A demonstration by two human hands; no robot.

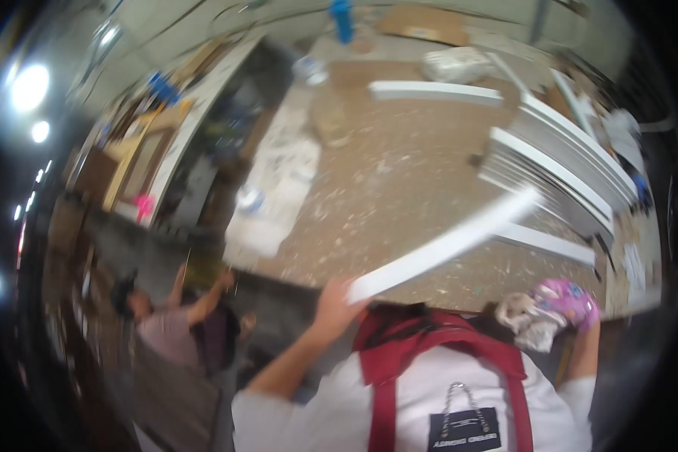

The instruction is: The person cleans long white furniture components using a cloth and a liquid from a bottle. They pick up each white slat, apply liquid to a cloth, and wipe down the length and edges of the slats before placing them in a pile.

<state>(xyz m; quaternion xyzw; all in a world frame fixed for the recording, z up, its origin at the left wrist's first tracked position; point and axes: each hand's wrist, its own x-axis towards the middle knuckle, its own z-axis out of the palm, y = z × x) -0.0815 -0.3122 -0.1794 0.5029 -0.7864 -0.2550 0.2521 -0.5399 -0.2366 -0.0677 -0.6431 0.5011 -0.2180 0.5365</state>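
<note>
My left hand (334,307), bare, is closed round the near end of a long white strip (444,247). The strip slants up and to the right over the worktable, and its far end is smeared by motion. At the lower right my right hand (572,303) is covered in pink and purple patterned material, which looks like a glove. It is closed on a crumpled whitish rag (531,322) at the table's near edge. Its fingers are partly hidden by the rag.
The brown worktable (399,166) is strewn with pale shavings. Stacked white slats (557,166) lie at its right, with another white strip (546,242) nearer me. A wrapped white bundle (457,65) sits at the back. Another person (177,324) works at the lower left.
</note>
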